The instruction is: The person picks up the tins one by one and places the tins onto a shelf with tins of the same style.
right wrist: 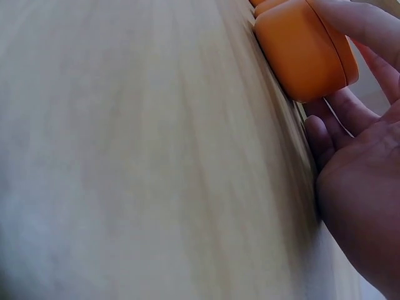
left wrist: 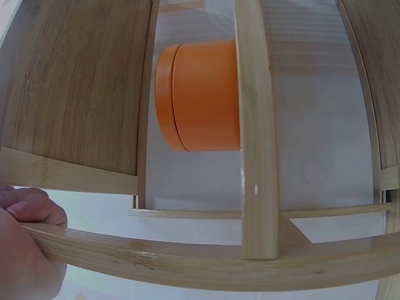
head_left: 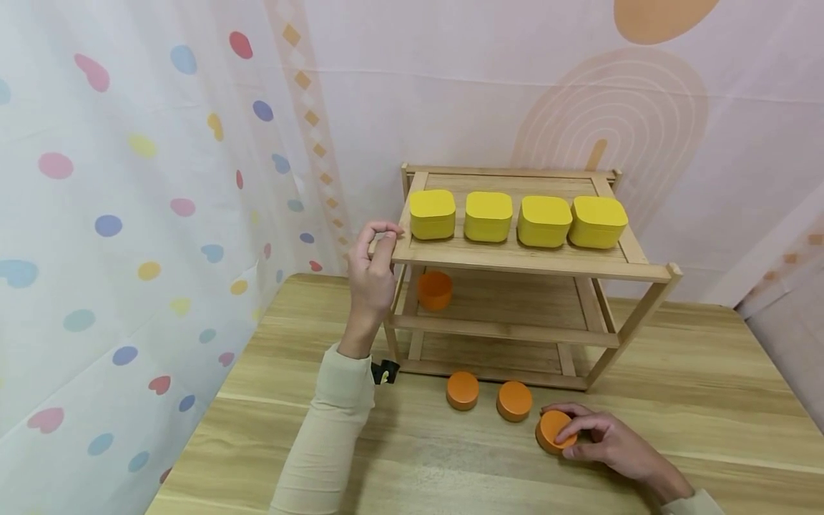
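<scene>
My left hand (head_left: 373, 268) grips the front left corner of a wooden shelf rack (head_left: 515, 261); in the left wrist view its fingers (left wrist: 37, 206) curl over the rail. My right hand (head_left: 611, 443) holds an orange round lidded container (head_left: 553, 432) standing on the table, thumb and fingers around its sides. In the right wrist view that container (right wrist: 306, 50) shows its lid seam, with the palm beside it. Two similar orange containers (head_left: 463, 390) (head_left: 514, 400) stand to its left in front of the rack. Another orange container (head_left: 435, 291) sits at the left end of the middle shelf.
Several yellow rounded-square boxes (head_left: 488, 217) stand in a row along the top shelf. The rack's bottom shelf (head_left: 489, 355) lies close above the wood-grain table (head_left: 438, 465). Behind the rack hangs a patterned curtain (head_left: 450, 107), which also runs along the left side.
</scene>
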The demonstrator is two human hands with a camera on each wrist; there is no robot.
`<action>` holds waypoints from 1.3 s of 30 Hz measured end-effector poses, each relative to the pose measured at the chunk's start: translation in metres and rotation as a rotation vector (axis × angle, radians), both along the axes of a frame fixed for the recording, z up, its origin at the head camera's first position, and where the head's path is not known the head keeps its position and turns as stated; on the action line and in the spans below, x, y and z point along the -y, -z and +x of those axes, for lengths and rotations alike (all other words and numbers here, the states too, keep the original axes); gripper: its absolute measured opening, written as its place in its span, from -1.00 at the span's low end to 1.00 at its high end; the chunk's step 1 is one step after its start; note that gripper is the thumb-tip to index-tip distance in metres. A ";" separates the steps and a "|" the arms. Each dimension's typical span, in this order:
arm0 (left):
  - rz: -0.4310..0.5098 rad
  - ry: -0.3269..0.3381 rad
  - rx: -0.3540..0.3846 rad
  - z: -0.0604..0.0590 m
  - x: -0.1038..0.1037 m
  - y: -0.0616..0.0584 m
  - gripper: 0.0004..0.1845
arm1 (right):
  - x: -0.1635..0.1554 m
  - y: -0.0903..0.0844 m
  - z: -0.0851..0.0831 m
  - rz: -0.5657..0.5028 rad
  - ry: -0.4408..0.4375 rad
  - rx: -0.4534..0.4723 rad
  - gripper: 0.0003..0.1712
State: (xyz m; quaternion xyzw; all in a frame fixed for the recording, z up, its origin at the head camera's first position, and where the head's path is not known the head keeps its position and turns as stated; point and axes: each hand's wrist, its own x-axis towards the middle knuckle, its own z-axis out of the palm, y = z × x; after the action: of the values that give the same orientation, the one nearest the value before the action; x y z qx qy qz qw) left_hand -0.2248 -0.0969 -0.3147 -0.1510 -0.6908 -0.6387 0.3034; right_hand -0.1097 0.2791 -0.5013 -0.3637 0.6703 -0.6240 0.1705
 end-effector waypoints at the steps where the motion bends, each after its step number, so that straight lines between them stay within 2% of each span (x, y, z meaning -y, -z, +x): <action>1: 0.000 0.001 0.001 0.000 0.000 0.000 -0.74 | 0.000 0.000 0.000 0.000 0.000 0.000 -0.69; 8: -0.004 0.006 0.012 0.001 0.000 0.000 -0.74 | 0.000 0.001 0.001 -0.041 -0.027 0.015 -0.66; 16: -0.005 0.005 0.030 0.001 0.000 0.001 -0.74 | 0.000 0.001 0.001 -0.013 -0.002 0.011 -0.67; 29: -0.006 0.001 0.017 0.001 0.001 0.001 -0.75 | 0.001 0.001 0.002 -0.070 -0.009 0.097 -0.71; 39: -0.003 -0.004 0.012 0.000 0.001 0.001 -0.75 | 0.002 -0.001 0.004 -0.085 0.028 0.102 -0.68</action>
State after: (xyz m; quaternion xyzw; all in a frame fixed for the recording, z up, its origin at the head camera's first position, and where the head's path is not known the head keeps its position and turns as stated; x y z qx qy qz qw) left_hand -0.2250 -0.0974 -0.3162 -0.1463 -0.6941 -0.6378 0.3001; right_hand -0.1060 0.2768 -0.5003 -0.3288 0.6388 -0.6719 0.1799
